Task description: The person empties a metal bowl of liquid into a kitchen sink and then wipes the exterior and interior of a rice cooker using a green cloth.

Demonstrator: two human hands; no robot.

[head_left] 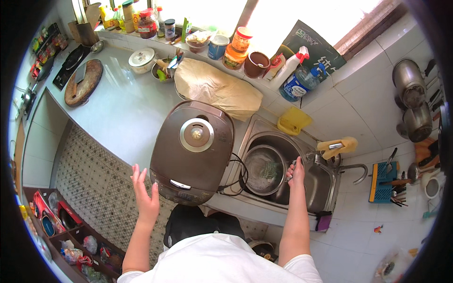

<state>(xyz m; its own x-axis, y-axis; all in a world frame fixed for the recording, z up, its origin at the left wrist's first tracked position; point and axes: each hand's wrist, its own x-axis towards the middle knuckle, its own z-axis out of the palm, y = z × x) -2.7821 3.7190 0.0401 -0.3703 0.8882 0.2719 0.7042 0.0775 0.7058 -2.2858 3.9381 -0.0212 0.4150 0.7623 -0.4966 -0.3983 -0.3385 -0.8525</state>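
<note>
A brown rice cooker (193,155) with its lid down stands on the counter before me. My left hand (145,194) is raised beside its front left corner, fingers spread and holding nothing. Over the double-bowl steel sink (320,184), my right hand (296,173) curls around a small greyish thing that its fingers mostly hide; I cannot tell what it is. This hand is by the right rim of a round metal basin (252,177) in the left bowl. Water and a green mesh scrubber (269,171) are in the basin.
A black power cord (242,169) loops between cooker and sink. Behind the cooker lies a brown paper sheet (216,86). A round chopping board (92,79) carries a cleaver (80,75). Jars and bottles line the windowsill. A faucet (359,169) rises behind the sink.
</note>
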